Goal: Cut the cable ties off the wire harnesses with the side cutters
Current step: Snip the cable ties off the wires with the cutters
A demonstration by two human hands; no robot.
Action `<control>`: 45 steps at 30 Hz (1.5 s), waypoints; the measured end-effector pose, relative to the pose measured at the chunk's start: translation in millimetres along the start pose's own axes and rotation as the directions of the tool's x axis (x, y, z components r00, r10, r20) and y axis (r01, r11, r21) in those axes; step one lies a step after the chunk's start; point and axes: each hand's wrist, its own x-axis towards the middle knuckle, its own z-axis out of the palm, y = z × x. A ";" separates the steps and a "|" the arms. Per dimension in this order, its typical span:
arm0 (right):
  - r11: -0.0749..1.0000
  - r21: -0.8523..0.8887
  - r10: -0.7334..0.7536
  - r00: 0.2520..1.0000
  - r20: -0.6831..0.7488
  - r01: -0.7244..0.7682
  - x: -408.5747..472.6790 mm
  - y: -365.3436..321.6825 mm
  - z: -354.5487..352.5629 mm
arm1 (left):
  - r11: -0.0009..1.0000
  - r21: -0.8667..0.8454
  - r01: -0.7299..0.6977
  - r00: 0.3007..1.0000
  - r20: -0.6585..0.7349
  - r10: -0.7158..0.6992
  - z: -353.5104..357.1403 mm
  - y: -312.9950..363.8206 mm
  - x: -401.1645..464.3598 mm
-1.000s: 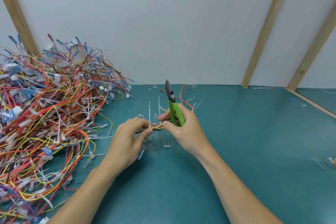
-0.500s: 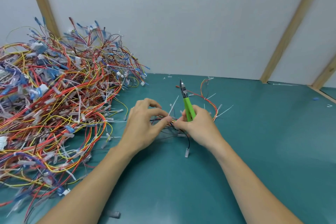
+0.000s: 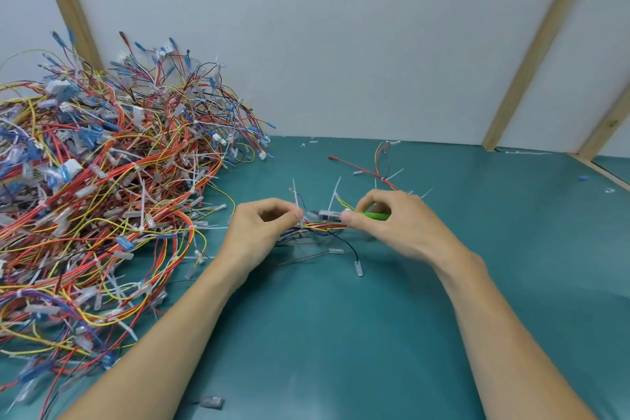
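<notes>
A small wire harness (image 3: 320, 228) of red, yellow, blue and black wires lies on the green table in front of me. My left hand (image 3: 259, 232) pinches its left end. My right hand (image 3: 395, 218) grips the side cutters (image 3: 344, 215), whose green handles lie level in my fist and whose grey jaws point left toward the left fingertips, just above the bundle. White cable tie tails (image 3: 334, 196) stick up from the harness between my hands. Whether the jaws touch a tie is blurred.
A big heap of tied wire harnesses (image 3: 102, 198) fills the left side of the green table (image 3: 375, 334). A loose red and yellow wire (image 3: 368, 167) lies behind my hands. Cut tie scraps dot the surface. A white wall with wooden battens stands at the back.
My right hand has tipped the cutters from upright to level, jaws now pointing left at the harness. The left hand keeps its hold. The view has shifted left.
</notes>
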 end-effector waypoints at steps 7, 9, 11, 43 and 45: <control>0.995 -0.103 0.019 1.000 0.020 -0.017 1.0 1.7 -5.5 | 1.000 -0.001 0.003 0.997 -0.072 -0.003 0.2 0.7 0.2; 0.988 -0.154 0.006 1.000 0.027 -0.002 0.3 0.9 -6.0 | 1.000 0.014 -0.006 0.997 -0.074 0.007 -1.0 2.0 0.2; 0.984 -0.178 -0.008 1.000 0.020 0.012 -0.7 0.1 -6.7 | 1.000 0.011 -0.010 0.998 -0.068 0.011 -0.6 2.8 -0.7; 0.966 -0.245 -0.087 0.996 -0.017 0.081 -9.5 -20.2 0.4 | 0.894 0.315 -0.319 0.921 -0.120 0.371 6.5 18.0 -12.4; 0.968 -0.239 -0.086 0.996 -0.014 0.080 -9.9 -20.9 0.8 | 0.890 0.324 -0.322 0.918 -0.122 0.377 6.4 17.8 -11.8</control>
